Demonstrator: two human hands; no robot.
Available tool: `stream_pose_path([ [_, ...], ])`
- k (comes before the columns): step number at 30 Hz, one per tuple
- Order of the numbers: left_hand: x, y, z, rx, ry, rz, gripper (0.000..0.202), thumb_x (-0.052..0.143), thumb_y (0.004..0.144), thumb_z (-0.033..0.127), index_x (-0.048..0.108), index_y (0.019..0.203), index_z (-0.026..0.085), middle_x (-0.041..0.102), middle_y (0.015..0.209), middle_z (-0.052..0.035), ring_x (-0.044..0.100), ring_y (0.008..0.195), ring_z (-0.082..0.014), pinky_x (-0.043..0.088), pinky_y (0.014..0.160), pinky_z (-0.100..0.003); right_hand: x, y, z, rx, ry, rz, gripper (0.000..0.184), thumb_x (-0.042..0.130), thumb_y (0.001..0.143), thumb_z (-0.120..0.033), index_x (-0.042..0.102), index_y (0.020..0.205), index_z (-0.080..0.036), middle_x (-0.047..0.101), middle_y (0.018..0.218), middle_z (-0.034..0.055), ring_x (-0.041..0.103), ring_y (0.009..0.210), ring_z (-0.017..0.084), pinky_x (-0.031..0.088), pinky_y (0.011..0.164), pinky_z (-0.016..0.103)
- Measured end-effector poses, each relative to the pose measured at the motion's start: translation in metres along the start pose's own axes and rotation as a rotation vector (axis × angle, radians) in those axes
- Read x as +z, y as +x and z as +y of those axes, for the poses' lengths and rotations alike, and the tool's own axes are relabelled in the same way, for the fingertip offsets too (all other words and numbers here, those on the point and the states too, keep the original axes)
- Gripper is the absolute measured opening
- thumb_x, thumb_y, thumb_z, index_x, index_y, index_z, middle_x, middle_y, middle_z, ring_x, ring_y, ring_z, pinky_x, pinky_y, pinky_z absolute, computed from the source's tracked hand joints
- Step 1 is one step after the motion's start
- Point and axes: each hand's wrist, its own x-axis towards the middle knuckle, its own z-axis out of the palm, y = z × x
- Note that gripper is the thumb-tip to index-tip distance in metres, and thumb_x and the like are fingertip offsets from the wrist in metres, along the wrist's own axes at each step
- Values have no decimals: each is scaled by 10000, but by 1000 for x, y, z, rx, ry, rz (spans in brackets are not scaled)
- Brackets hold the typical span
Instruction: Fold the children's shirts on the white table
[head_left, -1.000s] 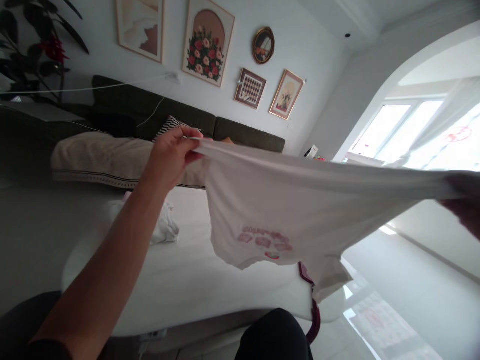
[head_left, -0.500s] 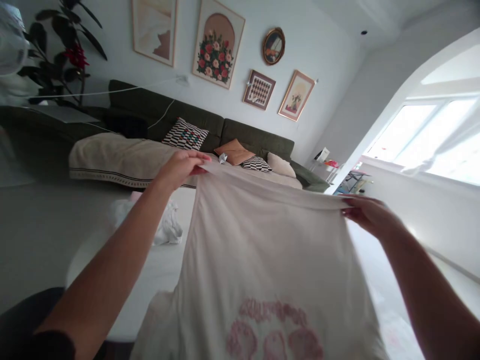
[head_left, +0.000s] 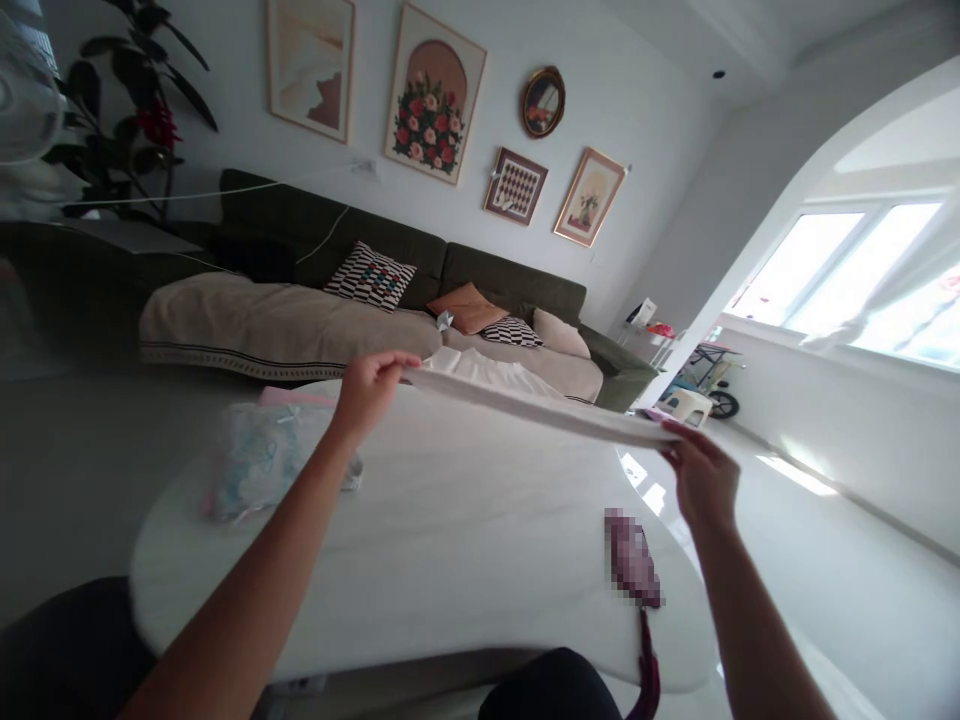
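Observation:
My left hand (head_left: 371, 395) pinches one end of the straight edge of a white shirt-like garment (head_left: 525, 403). At the opposite end, my right hand (head_left: 701, 472) grips the same edge between thumb and fingers. The edge is stretched taut between both hands above the white table (head_left: 450, 570), sloping down to the right. Beyond it, the rest of the cloth shows only as a crumpled white strip; its printed side is out of sight.
A clear plastic package (head_left: 259, 455) with a blue-and-white print lies on the table's left, partly behind my left forearm. Near the right edge is a pixelated purple object (head_left: 632, 560) with a dark red strap. A green sofa (head_left: 300, 225) with cushions stands behind.
The garment hung down towards me with its pink print showing; now its body has swung away beyond the held edge, uncovering the tabletop. Both hands are slightly lower.

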Motion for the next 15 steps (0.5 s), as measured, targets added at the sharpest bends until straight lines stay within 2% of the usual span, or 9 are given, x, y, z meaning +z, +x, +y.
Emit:
stream_pose_path([
  [1,3,-23,-14,-33,62,-51,291,420,738,214,690,835,162,705,848,-22,630,798,-158,482,754,-253,-8,-21,25,51,-52,-20,295,581,600,-211,669,856,-96,649,787,49,595,691,139,515,703,319],
  [3,12,-72,-47,-78,138,-151,278,416,728,207,685,781,168,708,860,-31,635,813,-165,471,768,-253,-22,-61,73,189,-363,-177,371,500,646,-311,661,938,-148,652,754,15,601,674,147,518,658,297],
  [4,16,-97,-65,-118,181,-204,269,412,724,197,680,748,173,709,844,-35,636,815,-166,467,775,-253,-28,-80,94,230,-423,-226,369,488,634,-331,673,903,-159,655,722,20,606,657,167,517,620,299],
  [6,20,-141,-97,-212,263,-336,256,416,709,166,672,708,170,710,807,-54,640,792,-172,462,764,-256,-38,-112,127,289,-502,-330,324,497,577,-336,690,788,-185,668,701,33,616,625,194,511,554,299],
  [8,14,-174,-121,-305,309,-486,246,429,713,166,673,737,156,709,815,-65,640,776,-170,457,735,-242,-50,-134,147,328,-569,-428,318,492,534,-330,691,724,-170,664,655,45,609,566,204,493,504,307],
  [10,2,-189,-132,-357,317,-648,231,458,717,189,677,785,160,709,850,-47,635,770,-163,446,701,-221,-63,-144,156,342,-646,-510,314,497,529,-347,688,689,-157,634,576,37,590,525,204,476,504,317],
  [12,-6,-187,-131,-362,362,-770,225,460,741,225,678,771,175,708,799,-23,628,731,-159,429,669,-213,-73,-145,155,325,-719,-552,264,537,538,-379,673,630,-173,608,548,33,585,559,216,476,577,341],
  [14,2,-171,-123,-322,470,-772,262,425,786,246,673,736,179,695,721,-23,619,696,-165,418,669,-226,-71,-142,148,217,-862,-597,260,542,606,-414,656,621,-181,626,634,68,600,677,246,467,702,377],
  [15,14,-161,-119,-280,521,-733,287,400,808,243,673,746,177,693,723,-34,620,714,-170,419,694,-239,-62,-140,145,144,-938,-630,285,508,672,-419,657,653,-177,640,714,96,605,751,258,453,762,388],
])
